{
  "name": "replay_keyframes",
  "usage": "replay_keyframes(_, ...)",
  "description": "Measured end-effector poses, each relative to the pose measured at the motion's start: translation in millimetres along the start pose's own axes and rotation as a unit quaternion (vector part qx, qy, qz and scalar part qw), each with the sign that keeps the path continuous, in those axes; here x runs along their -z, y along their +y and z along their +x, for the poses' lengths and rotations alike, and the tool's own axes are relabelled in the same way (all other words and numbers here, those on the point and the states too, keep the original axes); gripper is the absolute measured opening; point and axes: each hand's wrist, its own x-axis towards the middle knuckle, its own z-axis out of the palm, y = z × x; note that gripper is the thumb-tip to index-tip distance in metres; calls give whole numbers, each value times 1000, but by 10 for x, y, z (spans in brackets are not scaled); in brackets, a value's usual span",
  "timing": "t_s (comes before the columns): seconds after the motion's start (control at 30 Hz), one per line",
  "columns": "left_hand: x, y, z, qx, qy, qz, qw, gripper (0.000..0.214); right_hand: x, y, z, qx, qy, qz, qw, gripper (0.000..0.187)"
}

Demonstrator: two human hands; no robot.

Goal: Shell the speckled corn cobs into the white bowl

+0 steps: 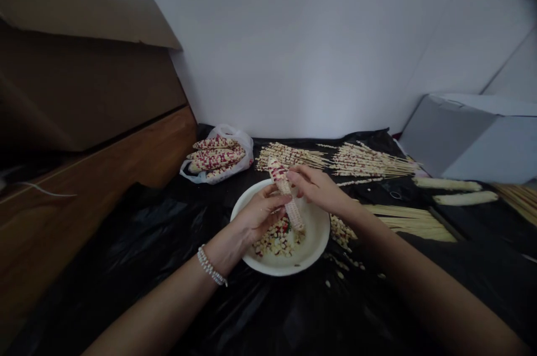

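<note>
A corn cob (287,192) with red and pale kernels stands tilted over a white bowl (315,247), its lower half stripped bare. My left hand (257,213), with a bead bracelet on the wrist, grips the cob's lower part. My right hand (315,187) is closed around its upper, still kernelled part. Loose kernels (277,239) lie in the bowl beneath both hands.
A plastic bag of whole cobs (217,159) lies at the back left. Skewers threaded with kernels (361,161) spread along the back; bare skewers (413,223) and stripped cobs (448,184) lie right. Spilled kernels (342,231) sit beside the bowl on black sheeting. Cardboard boxes stand left, a grey box right.
</note>
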Motion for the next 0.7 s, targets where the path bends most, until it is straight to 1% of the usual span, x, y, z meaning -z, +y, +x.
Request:
replay_keyframes(0.07,-30,-6,-77,-25,6,12,1000,36,-91,10,30,6,8,19,1000,41)
replay_keyframes(0.1,-43,-2,-118,-36,-2,13,999,37,-119,11,31,9,8,29,1000,39)
replay_keyframes(0.2,-60,16,-210,-69,-41,21,997,36,-141,-22,-6,15,-9,65,998,34)
replay_keyframes(0.3,-39,15,-242,-90,-81,25,992,35,-103,-82,-65,15,-40,108,993,33)
replay_keyframes(0.47,5,-17,-251,-80,-114,24,990,39,-57,-90,-124,15,-79,141,987,32)
replay_keyframes(0.57,4,-23,-281,-69,-132,17,989,41,-77,-46,-143,11,-83,136,987,31)
replay_keyframes(0.7,-5,-15,-331,-55,-111,-3,992,40,-99,-10,-145,18,-62,99,993,23)
